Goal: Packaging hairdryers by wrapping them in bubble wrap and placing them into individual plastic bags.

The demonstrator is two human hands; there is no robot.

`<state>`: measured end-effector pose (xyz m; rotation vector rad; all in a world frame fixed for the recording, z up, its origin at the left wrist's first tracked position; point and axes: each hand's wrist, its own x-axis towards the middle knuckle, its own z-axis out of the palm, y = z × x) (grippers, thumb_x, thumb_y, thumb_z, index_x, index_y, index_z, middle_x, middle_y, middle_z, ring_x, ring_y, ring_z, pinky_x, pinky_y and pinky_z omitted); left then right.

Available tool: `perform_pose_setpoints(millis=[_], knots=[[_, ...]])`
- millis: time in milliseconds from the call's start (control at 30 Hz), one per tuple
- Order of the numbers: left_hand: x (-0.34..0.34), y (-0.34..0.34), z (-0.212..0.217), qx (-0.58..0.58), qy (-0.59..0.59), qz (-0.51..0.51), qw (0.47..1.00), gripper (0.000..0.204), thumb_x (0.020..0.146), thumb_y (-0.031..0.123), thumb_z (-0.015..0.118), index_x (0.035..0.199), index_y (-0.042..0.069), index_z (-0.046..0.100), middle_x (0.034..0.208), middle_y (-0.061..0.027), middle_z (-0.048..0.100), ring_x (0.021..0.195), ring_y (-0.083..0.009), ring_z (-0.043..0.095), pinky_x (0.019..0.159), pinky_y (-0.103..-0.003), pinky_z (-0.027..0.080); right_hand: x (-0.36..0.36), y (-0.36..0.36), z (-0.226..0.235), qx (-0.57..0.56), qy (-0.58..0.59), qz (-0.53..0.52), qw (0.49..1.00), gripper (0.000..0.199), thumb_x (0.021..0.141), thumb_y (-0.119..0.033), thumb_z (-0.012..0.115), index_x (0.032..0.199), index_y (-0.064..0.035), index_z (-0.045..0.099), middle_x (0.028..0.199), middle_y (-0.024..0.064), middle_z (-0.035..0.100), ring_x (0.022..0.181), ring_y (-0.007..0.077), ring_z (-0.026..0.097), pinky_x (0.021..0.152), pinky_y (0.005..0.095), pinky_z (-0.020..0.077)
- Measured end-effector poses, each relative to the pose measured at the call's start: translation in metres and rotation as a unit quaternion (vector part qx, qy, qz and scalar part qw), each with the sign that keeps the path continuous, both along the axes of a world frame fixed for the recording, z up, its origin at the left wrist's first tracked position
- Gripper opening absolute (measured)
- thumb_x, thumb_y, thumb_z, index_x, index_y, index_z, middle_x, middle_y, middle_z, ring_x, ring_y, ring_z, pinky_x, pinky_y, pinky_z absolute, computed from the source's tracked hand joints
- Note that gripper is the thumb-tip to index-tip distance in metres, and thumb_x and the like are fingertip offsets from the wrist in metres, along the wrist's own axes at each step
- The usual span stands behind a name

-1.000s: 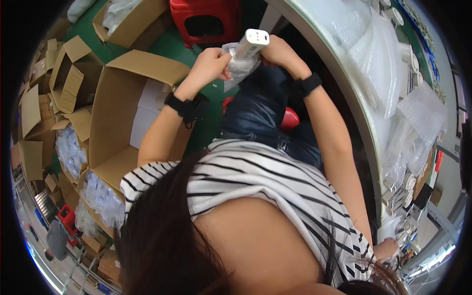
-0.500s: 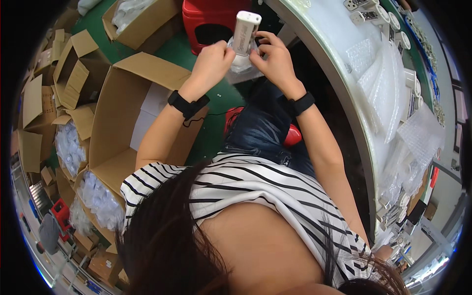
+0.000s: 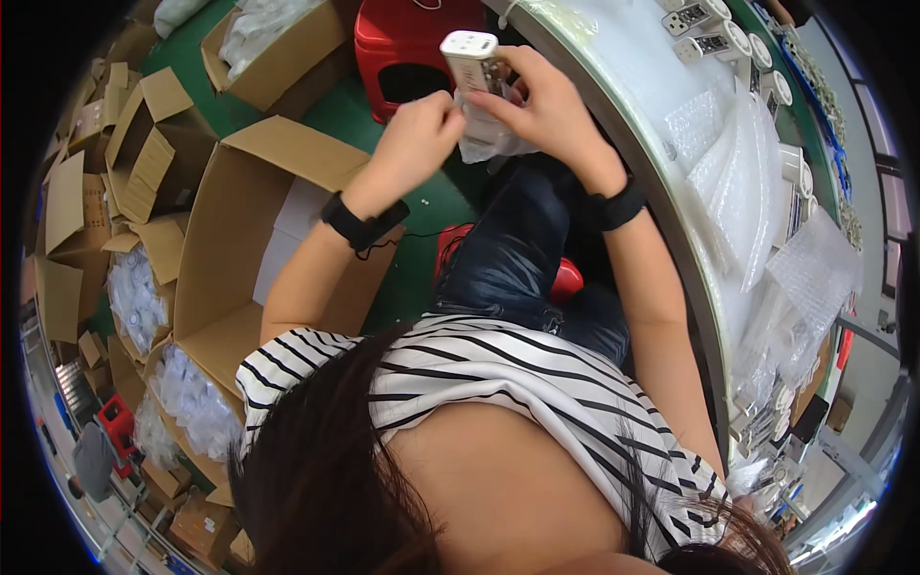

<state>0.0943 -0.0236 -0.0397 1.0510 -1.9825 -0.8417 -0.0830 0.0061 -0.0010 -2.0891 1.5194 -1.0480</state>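
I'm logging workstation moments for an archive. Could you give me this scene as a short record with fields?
Left hand: fingers curled at the left edge of the clear plastic wrapping; exact grip unclear
Right hand: holds the white, long, block-shaped device
Device position: end up, slightly tilted, wrapping around its lower part
Left side: large, open brown cardboard box
Beyond the hands: red plastic stool
Right side: white-topped table with clear bubble-wrap sheets
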Motion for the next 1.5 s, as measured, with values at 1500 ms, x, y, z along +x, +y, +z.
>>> perform_pose_setpoints(millis=[1500], knots=[[0.392, -0.03, -0.212, 0.379, -0.039, 0.428, 0.82, 0.034, 0.081, 0.025, 0.048, 0.063, -0.003, 0.052, 0.059, -0.0117, 0.057, 0.05, -0.021, 0.062, 0.042, -0.028, 0.048, 0.013, 0.088, -0.049, 0.441, -0.173, -0.072, 0.877, 0.024, 0.087, -0.01, 0.05, 0.108, 0.0, 0.055, 0.107, 0.0078, 0.058, 0.083, 0.0133, 0.06, 0.07, 0.0215, 0.0463]])
